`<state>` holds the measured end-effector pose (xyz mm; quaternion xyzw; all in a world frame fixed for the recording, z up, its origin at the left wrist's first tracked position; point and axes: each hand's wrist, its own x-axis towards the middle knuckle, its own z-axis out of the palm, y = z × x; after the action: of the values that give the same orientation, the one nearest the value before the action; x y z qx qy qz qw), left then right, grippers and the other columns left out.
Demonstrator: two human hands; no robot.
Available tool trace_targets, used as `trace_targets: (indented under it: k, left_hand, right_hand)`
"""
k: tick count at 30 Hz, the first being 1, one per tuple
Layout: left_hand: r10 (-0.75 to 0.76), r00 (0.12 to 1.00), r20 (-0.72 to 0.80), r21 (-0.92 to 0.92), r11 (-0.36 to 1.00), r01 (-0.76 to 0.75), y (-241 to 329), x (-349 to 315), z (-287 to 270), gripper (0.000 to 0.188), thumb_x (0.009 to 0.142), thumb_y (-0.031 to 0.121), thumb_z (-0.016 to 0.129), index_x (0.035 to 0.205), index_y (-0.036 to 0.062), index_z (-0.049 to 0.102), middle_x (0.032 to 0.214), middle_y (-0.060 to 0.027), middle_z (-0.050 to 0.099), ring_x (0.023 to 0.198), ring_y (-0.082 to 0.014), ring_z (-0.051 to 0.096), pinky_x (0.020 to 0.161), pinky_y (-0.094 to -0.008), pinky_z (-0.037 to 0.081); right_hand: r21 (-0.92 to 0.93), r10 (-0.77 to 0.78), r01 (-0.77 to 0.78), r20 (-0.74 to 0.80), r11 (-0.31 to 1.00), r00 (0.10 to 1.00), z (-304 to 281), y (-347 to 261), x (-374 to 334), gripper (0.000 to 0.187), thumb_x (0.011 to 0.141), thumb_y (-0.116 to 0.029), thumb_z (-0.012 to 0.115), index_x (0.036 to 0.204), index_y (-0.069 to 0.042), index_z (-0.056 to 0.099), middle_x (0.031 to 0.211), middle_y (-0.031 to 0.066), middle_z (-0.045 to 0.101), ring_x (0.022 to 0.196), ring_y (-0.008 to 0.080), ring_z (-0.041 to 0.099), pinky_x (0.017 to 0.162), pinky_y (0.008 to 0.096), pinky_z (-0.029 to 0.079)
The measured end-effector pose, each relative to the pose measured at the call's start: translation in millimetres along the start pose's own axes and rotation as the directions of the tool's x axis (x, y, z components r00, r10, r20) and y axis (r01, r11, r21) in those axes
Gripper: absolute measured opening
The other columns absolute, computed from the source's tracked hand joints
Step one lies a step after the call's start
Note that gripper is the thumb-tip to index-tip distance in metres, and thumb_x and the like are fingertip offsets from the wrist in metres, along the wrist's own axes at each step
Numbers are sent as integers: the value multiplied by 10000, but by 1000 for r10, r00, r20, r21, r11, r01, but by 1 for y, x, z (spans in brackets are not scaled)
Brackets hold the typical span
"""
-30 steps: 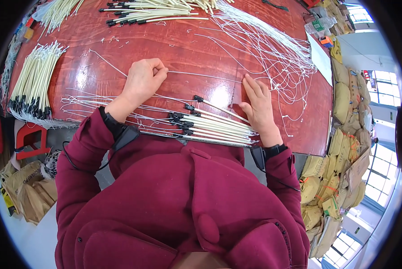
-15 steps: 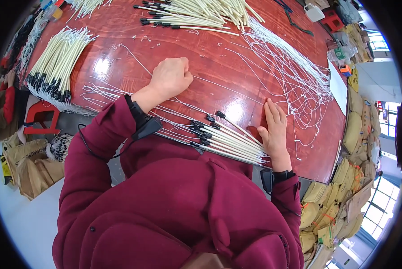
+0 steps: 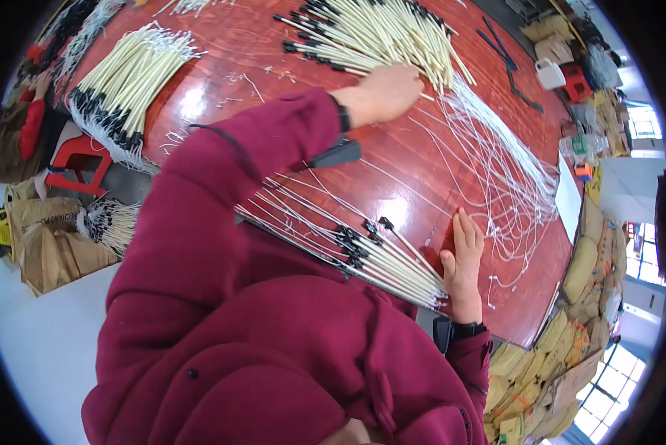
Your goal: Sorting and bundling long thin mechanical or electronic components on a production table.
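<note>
My left hand [image 3: 392,93] reaches across to the front edge of a large pile of cream sticks with black ends [image 3: 392,37]. Its fingers curl down out of sight, and one stick's pale end shows just right of it. Whether they grip that stick is hidden. My right hand [image 3: 465,263] rests on the table with straight fingers, beside the pale ends of a smaller stick bundle [image 3: 396,263] at the near edge. White threads [image 3: 273,204] trail left from that bundle's black ends. A single thread [image 3: 399,178] runs across to my right fingertips.
A long hank of white threads [image 3: 503,141] spreads over the right of the red table [image 3: 236,93]. Another stick bundle [image 3: 136,81] lies at left. Beyond the edges are a red stool [image 3: 80,167], paper bags [image 3: 54,252], stacked sacks [image 3: 540,371] and another person [image 3: 21,133].
My left hand, a fist over the middle of the table with a thread running at it, has moved right and away to the large pile. My right hand stays by the smaller bundle. The view has shifted.
</note>
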<state>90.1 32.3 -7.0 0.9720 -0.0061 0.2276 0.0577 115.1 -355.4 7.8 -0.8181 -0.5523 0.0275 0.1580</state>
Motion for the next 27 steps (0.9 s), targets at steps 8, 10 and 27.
trace_targets:
  k: [8, 10, 27]
  left_hand:
    - [-138, 987, -85, 55, 988, 143, 3, 17, 31, 100, 866, 101, 586, 929, 43, 638, 969, -128, 631, 929, -305, 657, 773, -420, 545]
    - [-87, 994, -70, 100, 991, 94, 2, 12, 29, 95, 871, 102, 585, 935, 44, 626, 946, -132, 629, 924, -303, 658, 769, -422, 537]
    - [-137, 976, 172, -253, 951, 178, 1, -165, -120, 106, 948, 96, 617, 1039, 61, 657, 991, -113, 648, 960, -342, 620, 838, -425, 481]
  right_hand:
    - [-17, 65, -65, -25, 998, 998, 4, -5, -2, 783, 1030, -597, 371, 1459, 48, 480, 1550, 193, 451, 1374, 392, 423, 1160, 478, 301]
    - [-23, 80, -80, -30, 997, 996, 5, -8, -1, 771, 1029, -588, 390, 1459, 46, 482, 1545, 193, 455, 1366, 390, 429, 1156, 478, 305]
    - [-30, 85, -87, -76, 996, 993, 8, -9, 1, 660, 959, -385, 595, 1448, 45, 492, 1525, 185, 477, 1330, 380, 452, 1141, 469, 333]
